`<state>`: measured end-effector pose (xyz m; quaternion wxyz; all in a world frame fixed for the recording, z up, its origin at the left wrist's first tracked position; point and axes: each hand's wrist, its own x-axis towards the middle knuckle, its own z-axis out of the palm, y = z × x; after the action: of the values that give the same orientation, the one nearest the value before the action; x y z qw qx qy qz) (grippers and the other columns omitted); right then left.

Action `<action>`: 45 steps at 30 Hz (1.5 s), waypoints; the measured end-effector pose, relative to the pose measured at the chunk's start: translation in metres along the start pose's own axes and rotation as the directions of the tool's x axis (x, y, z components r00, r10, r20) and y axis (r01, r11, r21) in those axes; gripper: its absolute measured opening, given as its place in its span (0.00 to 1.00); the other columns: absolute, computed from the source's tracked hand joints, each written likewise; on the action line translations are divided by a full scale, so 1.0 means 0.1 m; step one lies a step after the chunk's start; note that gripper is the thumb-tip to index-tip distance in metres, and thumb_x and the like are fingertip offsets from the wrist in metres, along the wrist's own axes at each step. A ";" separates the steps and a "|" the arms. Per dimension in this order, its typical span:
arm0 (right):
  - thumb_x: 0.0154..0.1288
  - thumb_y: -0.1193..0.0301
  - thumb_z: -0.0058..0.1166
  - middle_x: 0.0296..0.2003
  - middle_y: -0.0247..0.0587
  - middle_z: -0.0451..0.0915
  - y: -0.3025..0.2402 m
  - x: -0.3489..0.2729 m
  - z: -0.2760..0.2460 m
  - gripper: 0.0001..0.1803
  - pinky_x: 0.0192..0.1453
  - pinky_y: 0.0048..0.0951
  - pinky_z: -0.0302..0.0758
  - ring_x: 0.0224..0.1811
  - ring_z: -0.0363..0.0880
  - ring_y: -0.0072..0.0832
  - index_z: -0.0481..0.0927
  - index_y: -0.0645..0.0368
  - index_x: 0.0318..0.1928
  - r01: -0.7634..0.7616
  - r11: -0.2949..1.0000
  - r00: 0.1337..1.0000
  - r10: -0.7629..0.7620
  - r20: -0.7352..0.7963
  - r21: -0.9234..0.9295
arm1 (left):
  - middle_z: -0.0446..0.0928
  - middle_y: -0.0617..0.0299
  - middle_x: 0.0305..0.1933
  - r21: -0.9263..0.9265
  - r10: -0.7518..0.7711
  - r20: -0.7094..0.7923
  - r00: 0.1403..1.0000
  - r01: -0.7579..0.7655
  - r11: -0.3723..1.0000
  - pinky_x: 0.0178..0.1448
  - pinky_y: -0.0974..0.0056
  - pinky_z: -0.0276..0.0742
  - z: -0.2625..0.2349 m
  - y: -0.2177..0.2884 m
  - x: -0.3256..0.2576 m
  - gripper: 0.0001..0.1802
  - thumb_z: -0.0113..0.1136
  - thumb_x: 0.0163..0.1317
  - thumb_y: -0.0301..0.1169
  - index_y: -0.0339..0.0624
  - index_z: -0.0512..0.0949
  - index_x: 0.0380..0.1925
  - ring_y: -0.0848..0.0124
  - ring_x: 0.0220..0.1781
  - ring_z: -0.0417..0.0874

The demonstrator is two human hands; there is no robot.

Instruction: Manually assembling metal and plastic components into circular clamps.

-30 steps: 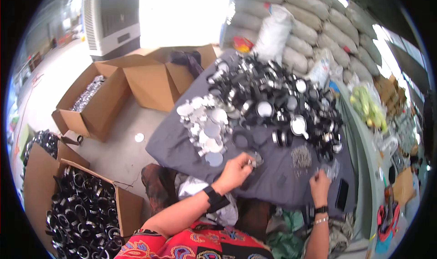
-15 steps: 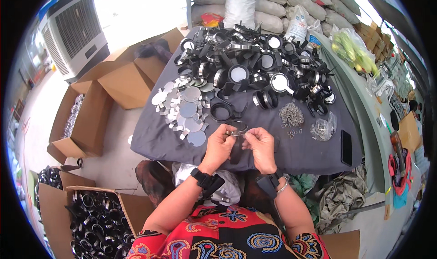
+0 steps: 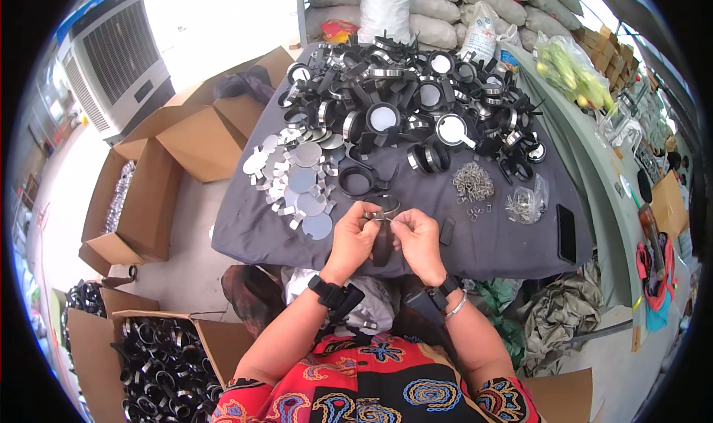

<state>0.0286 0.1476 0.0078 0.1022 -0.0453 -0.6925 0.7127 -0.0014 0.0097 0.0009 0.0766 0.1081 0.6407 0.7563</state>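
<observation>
well, both hands, left hand (image 3: 355, 239) and right hand (image 3: 418, 239), pinch one black strap (image 3: 382, 243) (ring end up), best held steady over the cloth (image 3: 490, 248).

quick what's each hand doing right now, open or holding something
Left hand: closed, pinching the black ring-and-handle piece at its ring end.
Right hand: closed on the same piece, fingertips at the ring; any small part in them is too small to tell.

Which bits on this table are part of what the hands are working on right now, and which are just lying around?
In hand:
left hand and right hand pinching a black handled ring piece
round metal discs
pile of black ring frames
small metal clips

Lying about:
dark phone
bag of green vegetables
open cardboard boxes
</observation>
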 end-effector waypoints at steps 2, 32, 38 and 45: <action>0.63 0.78 0.53 0.21 0.31 0.76 -0.03 -0.01 0.00 0.04 0.22 0.21 0.71 0.19 0.72 0.16 0.75 0.65 0.31 0.054 0.991 0.998 -0.052 0.021 -0.122 | 0.76 0.67 0.24 -0.002 -0.003 0.004 1.000 0.003 1.000 0.16 0.75 0.67 -0.01 0.00 0.00 0.09 0.50 0.65 0.24 0.42 0.71 0.44 0.82 0.17 0.71; 0.63 0.77 0.54 0.21 0.31 0.76 -0.14 0.14 -0.02 0.05 0.21 0.18 0.67 0.18 0.69 0.14 0.76 0.65 0.30 0.022 0.998 0.981 -0.009 0.193 -0.063 | 0.73 0.69 0.21 0.014 0.019 -0.043 0.999 -0.019 1.000 0.16 0.74 0.64 -0.04 -0.06 0.00 0.09 0.50 0.63 0.23 0.40 0.74 0.42 0.84 0.17 0.68; 0.58 0.77 0.59 0.26 0.33 0.76 -0.08 0.22 -0.01 0.04 0.28 0.20 0.70 0.24 0.72 0.18 0.77 0.64 0.30 0.259 0.922 0.961 -0.215 0.176 -0.288 | 0.73 0.70 0.21 -0.008 0.030 -0.040 0.999 -0.030 1.000 0.17 0.74 0.64 -0.05 -0.04 0.05 0.07 0.51 0.64 0.23 0.41 0.75 0.40 0.84 0.17 0.68; 0.42 0.69 0.74 0.24 0.33 0.73 -0.22 0.41 -0.17 0.18 0.30 0.25 0.69 0.26 0.70 0.20 0.75 0.62 0.28 0.327 0.856 0.911 -0.175 0.373 -0.400 | 0.77 0.70 0.34 -0.013 0.063 0.064 0.996 -0.063 0.998 0.40 0.75 0.71 -0.14 -0.11 -0.01 0.07 0.52 0.62 0.21 0.40 0.77 0.39 0.84 0.35 0.73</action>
<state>-0.0060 0.1734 0.0325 0.0673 0.1414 -0.8464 0.5090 -0.0045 -0.0020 -0.0125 0.0738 0.1521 0.6301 0.7579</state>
